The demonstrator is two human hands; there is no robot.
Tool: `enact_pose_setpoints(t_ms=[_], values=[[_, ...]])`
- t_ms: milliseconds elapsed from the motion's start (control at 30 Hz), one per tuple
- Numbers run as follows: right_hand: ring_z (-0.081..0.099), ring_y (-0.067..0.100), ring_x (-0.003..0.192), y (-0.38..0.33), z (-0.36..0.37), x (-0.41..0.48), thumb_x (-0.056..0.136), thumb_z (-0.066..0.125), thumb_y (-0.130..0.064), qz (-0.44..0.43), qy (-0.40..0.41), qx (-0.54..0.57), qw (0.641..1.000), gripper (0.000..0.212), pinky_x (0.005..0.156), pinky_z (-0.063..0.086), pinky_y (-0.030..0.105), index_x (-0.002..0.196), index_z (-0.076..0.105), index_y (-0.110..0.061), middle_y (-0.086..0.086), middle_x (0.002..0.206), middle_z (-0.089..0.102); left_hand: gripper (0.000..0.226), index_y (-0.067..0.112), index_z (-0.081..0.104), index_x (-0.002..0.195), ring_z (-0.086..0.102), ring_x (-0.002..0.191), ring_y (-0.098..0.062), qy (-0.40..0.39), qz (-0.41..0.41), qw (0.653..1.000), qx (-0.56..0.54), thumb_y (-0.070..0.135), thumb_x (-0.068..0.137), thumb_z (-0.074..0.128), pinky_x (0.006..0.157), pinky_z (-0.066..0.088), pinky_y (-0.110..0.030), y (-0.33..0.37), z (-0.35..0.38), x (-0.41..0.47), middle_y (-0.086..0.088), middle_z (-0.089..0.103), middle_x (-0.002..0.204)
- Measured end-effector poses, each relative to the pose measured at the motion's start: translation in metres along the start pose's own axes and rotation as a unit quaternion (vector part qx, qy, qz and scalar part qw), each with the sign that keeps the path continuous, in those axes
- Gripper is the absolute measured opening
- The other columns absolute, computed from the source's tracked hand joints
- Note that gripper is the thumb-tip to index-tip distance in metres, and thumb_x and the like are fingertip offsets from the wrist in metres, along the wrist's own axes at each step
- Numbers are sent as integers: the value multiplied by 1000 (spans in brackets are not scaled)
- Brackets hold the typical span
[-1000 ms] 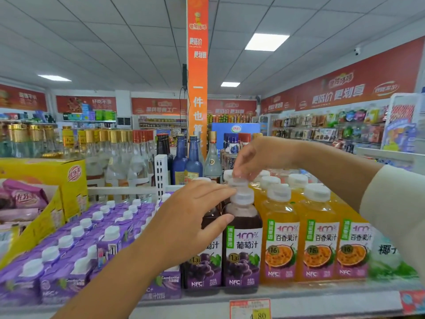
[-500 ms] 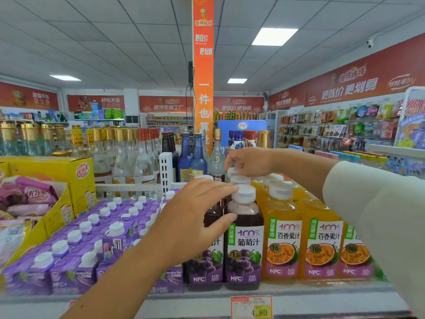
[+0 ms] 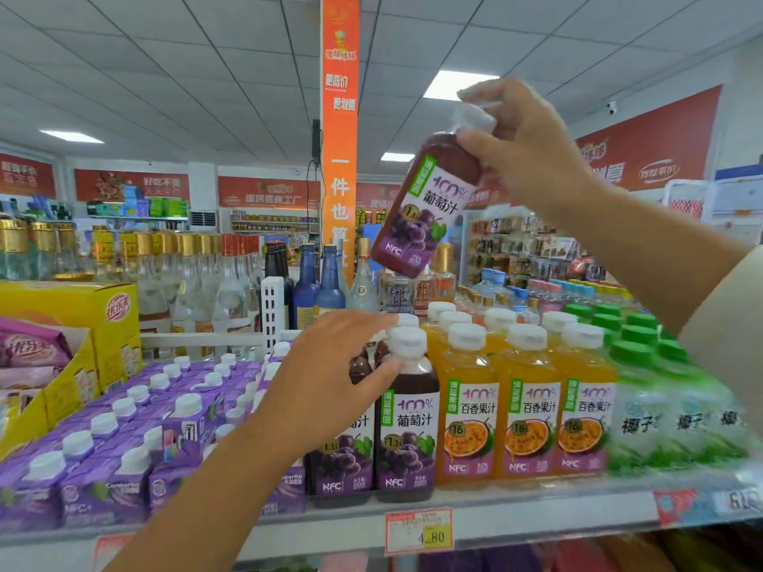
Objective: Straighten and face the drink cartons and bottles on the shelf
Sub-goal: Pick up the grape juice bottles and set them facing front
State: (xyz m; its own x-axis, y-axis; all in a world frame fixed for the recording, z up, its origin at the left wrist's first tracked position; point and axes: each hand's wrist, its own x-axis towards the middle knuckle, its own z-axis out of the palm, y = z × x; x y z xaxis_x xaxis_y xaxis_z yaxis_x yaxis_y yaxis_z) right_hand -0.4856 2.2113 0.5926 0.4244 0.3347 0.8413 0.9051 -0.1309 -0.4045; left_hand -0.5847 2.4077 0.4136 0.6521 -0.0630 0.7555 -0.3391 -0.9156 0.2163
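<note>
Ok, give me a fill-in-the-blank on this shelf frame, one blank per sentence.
1. The right hand holds one ___ juice bottle tilted in the air.
2. The left hand rests on shelved grape bottles with ___ caps.
3. The passion fruit bottles right of them hold ___ juice.
4. The cartons on their left are ___.

Missing words: grape; white; orange; purple.

Shop: stocked shelf (image 3: 536, 507), price tag (image 3: 419, 532)

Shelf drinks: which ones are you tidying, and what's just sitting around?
Job: lifted grape juice bottle in the right hand; shelf grape juice bottles under the left hand; passion fruit bottles; purple cartons; green-capped bottles.
Just there: yellow box; liquor bottles; orange banner; price tag.
</note>
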Motion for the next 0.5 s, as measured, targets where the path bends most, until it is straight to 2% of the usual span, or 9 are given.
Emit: enact_pose_setpoints(t_ms=[100,200,233,300,367,433,500], values=[[71,14,86,-24,-28,-13,94,60,-13,13,35,46,998,29,69,61,34,121,55,-22,-1,99,64,64,41,35,145,24,131,7,48,-38,998,-13,54,87,60,109,17,-21,13,3,1,22,38,142],[72,9,80,-35,-49,-38,94,62,-16,52,28,50,997,28,65,59,28,121,59,-22,-5,98,66,82,37,26,149,15,134,9,97,-33,994,-27,71,81,54,111,12,-20,36,6,-4,23,30,144],[72,9,78,-35,-55,-49,93,63,-17,68,16,52,996,28,64,58,27,120,60,-23,-3,103,67,86,39,24,149,17,136,7,94,-33,994,-45,77,77,49,112,16,-22,46,8,-8,26,29,142],[71,10,76,-31,-64,-72,91,65,-17,94,-12,58,994,25,61,56,25,114,63,-25,-2,106,69,85,56,18,145,30,135,3,50,-54,989,-125,83,69,46,109,28,-29,71,14,-18,38,30,136],[69,7,74,-25,-66,-94,89,66,-14,117,-28,73,990,21,56,54,23,106,64,-26,-4,98,71,81,66,19,137,37,129,10,-10,-89,961,-262,80,67,58,102,34,-25,90,22,-27,46,35,133],[68,5,69,-18,-71,-120,89,65,-9,145,-39,113,982,20,50,51,20,104,63,-21,-2,92,70,75,63,34,133,48,119,16,-51,-130,906,-401,67,68,72,93,42,-13,108,38,-37,42,50,127],[67,6,66,-8,-77,-145,89,64,-7,174,-54,144,973,19,50,51,20,104,62,-19,0,89,69,62,56,47,119,61,100,14,-82,-172,865,-463,48,65,76,75,47,-5,122,57,-49,35,65,109]])
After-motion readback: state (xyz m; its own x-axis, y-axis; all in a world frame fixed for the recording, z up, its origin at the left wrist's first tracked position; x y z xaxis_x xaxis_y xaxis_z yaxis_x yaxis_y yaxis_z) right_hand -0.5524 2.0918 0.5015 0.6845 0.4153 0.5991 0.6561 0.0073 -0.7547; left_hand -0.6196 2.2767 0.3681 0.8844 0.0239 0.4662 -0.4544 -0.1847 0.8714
